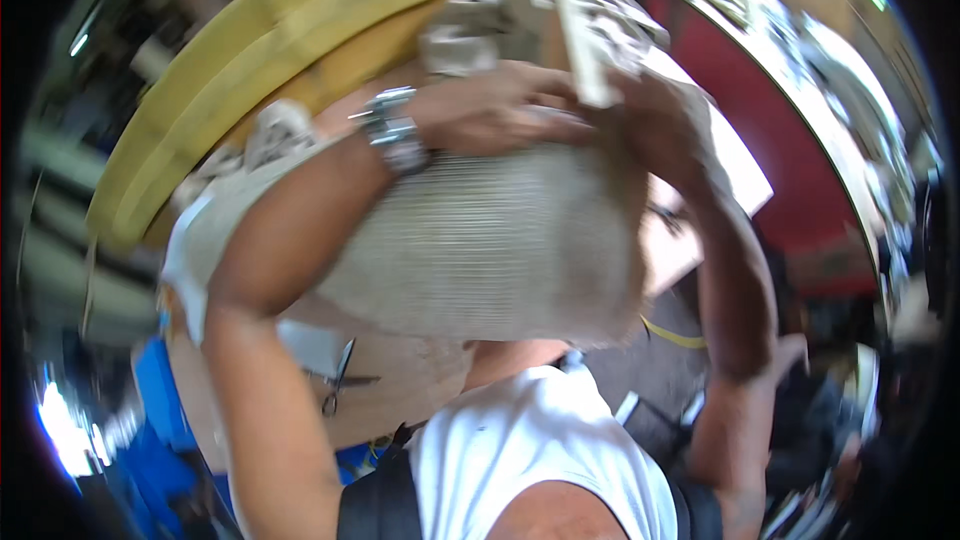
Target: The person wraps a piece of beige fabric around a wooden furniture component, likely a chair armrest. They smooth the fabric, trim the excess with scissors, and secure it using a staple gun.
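Note:
A wide piece of beige ribbed fabric (480,250) spreads below my hands, in front of my chest. My left hand (490,110), a metal watch on its wrist, is closed at the fabric's upper edge. Close by on the right, my right hand (660,130) bends its fingers in toward the left one, also closed at that edge. A narrow cream strip (578,40) runs down between them, its lower end touching or nearly touching the right fingers. Motion blurs the fingertips, and what exactly they pinch is partly hidden.
A long curved yellow piece (300,30) arches across the back left. Crumpled greyish cloth (470,30) lies beyond my hands. Scissors (340,380) rest on the wooden table (400,400) at near left. White sheets (735,165) and a red panel (770,120) are at the right.

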A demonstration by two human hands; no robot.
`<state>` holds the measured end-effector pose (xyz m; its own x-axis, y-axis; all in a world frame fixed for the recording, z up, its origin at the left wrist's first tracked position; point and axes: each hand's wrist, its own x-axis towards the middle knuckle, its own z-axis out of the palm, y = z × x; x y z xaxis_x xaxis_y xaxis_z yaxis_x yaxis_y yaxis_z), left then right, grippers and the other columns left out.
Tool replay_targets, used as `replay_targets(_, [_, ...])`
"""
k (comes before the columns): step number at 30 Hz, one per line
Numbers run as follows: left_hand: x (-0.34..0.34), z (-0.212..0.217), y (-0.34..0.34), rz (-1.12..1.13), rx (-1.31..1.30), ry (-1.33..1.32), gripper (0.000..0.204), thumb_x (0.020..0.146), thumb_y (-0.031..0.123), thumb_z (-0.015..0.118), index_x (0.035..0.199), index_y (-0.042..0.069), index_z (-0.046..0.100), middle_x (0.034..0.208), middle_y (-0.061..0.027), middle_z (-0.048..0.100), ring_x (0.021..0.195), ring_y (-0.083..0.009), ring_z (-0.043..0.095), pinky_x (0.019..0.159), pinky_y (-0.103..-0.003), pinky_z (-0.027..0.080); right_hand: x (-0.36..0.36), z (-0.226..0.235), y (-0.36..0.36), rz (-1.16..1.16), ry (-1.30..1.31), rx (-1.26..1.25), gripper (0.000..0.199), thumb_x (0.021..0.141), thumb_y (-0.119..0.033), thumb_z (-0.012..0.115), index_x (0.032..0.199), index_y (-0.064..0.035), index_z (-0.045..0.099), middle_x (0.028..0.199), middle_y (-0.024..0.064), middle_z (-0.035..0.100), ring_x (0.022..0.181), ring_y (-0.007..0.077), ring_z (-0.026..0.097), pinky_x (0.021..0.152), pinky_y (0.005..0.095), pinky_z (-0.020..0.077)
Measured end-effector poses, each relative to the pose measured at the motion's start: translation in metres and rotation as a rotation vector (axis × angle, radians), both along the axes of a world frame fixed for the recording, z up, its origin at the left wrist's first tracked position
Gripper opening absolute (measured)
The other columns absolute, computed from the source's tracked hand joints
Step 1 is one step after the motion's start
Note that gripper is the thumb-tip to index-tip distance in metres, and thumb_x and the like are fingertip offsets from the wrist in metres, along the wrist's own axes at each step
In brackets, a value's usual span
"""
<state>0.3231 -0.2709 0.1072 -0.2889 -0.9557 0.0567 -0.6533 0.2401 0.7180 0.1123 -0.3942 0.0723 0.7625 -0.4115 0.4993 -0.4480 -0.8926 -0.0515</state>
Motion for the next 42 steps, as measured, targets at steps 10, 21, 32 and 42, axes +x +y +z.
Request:
replay_targets(10, [-0.021,-0.076,-0.039,0.176,-0.537,-0.387,0.053,0.094,0.051,0.062,0.11,0.003,0.076,0.101,-0.0234,0.074,0.096,-0.0399,0.07,0.088,-0.049,0.054,-0.018,0.019,0.0,0.084,-0.2,-0.018,0.046,0.101,-0.044,0.058,0.108,-0.0004,0.071,0.087,0.0223,0.072,0.073,0.0429,0.067,0.065,0.0504,0.0529])
replay_targets(21, [-0.008,-0.073,-0.02,0.189,-0.642,-0.47,0.045,0.093,0.044,0.063,0.108,0.004,0.076,0.101,-0.024,0.073,0.097,-0.04,0.07,0.088,-0.049,0.054,0.01,0.001,0.003,0.013,-0.205,-0.159,0.044,0.109,-0.035,0.042,0.114,0.0011,0.068,0.093,0.0209,0.074,0.078,0.0403,0.071,0.07,0.0485,0.0575])
replay_targets(32, [-0.003,-0.015,-0.001,-0.001,-0.236,-0.228,0.031,0.095,0.026,0.065,0.115,0.004,0.073,0.104,-0.021,0.074,0.099,-0.0359,0.071,0.089,-0.045,0.054,0.024,-0.039,0.003,0.14,-0.435,0.581,0.028,0.096,-0.021,0.069,0.117,-0.003,0.064,0.108,0.0163,0.067,0.098,0.0328,0.067,0.088,0.0432,0.0538])
replay_targets(42, [-0.017,-0.003,-0.015,0.074,-0.128,-0.172,0.031,0.099,0.028,0.064,0.113,0.0,0.07,0.1,-0.0173,0.075,0.094,-0.0297,0.072,0.086,-0.043,0.054,0.016,0.047,0.024,-0.244,0.074,0.183,0.046,0.107,-0.042,0.043,0.115,-0.0033,0.066,0.098,0.0244,0.071,0.095,0.0439,0.069,0.084,0.0532,0.0532])
